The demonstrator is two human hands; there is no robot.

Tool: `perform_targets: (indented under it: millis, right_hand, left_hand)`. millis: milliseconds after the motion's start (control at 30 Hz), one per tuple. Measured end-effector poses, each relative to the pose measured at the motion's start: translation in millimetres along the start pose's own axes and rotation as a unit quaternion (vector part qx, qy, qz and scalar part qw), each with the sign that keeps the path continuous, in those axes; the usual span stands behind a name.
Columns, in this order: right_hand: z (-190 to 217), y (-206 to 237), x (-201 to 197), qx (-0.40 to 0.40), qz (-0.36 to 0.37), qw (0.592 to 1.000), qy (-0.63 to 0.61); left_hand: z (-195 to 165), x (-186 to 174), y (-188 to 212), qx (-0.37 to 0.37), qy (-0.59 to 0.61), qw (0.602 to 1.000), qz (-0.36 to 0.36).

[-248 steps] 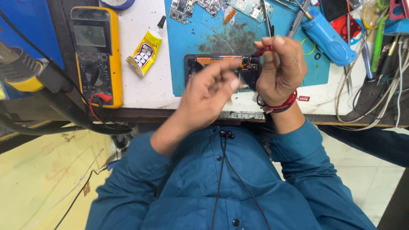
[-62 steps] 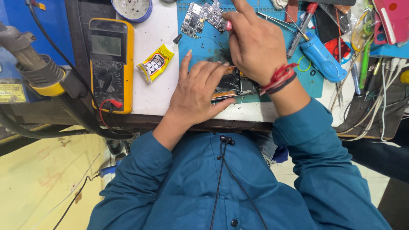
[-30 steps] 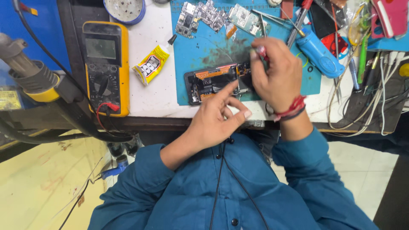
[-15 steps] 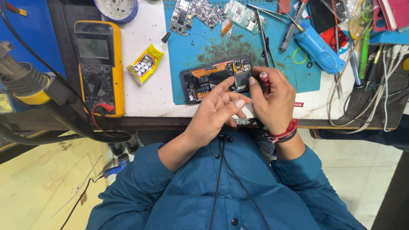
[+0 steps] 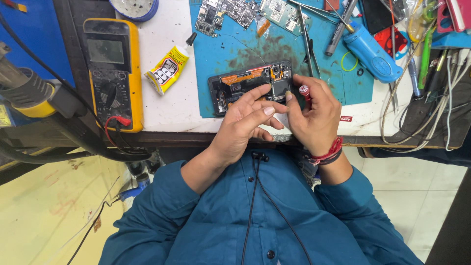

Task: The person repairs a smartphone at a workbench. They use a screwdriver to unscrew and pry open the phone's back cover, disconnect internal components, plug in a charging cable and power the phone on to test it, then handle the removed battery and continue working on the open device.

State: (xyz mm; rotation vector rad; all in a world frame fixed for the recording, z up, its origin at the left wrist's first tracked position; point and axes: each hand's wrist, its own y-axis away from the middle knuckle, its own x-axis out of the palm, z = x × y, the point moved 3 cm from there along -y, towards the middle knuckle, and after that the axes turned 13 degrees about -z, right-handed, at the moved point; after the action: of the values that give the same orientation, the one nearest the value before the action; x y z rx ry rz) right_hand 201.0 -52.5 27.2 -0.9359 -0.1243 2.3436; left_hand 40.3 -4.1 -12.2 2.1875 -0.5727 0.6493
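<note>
Your right hand [image 5: 314, 118] is closed in a grip around a small red-handled screwdriver [image 5: 305, 92], its red cap poking up between thumb and forefinger. Your left hand [image 5: 248, 120] holds nothing — its fingers [image 5: 257, 93] are spread, the tips resting on the near edge of the opened phone [image 5: 250, 86]. That phone lies just beyond both hands on the blue mat [image 5: 221, 44], back cover off, its long axis running left to right across you, the camera end toward the screwdriver. From the screwdriver grip the phone lies just to the left and slightly away, nearly touching; the left hand is the one in contact. Beyond the left hand, on the bare worktop [image 5: 171, 105], a glue tube [image 5: 169, 68] lies beside a yellow multimeter [image 5: 112, 68].
</note>
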Motion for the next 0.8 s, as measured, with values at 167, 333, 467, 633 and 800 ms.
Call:
perform_targets:
  millis: [167, 333, 467, 633, 800]
  right_hand:
    - [-1.5, 2.4, -1.2, 0.019, 0.018, 0.999, 0.02]
    - [0.5, 4.6, -2.0, -0.032, 0.013, 0.999, 0.008]
    - [-0.8, 6.4, -2.2, -0.03, 0.023, 0.999, 0.013]
    - [-0.4, 9.4, -2.4, -0.056, 0.016, 0.998, 0.026]
    - [-0.7, 12.6, 1.6, -0.066, -0.006, 0.997, 0.035]
  left_hand:
    - [-1.5, -1.9, -0.9, 0.0, 0.024, 1.0, 0.018]
    - [-1.2, -4.0, -2.7, 0.0, 0.017, 1.0, 0.019]
    - [-1.5, -5.4, -4.3, 0.003, 0.017, 1.0, 0.021]
    - [0.2, -6.8, -3.2, 0.013, 0.0, 1.0, 0.019]
    - [-7.2, -4.1, 0.2, 0.034, -0.013, 0.999, 0.026]
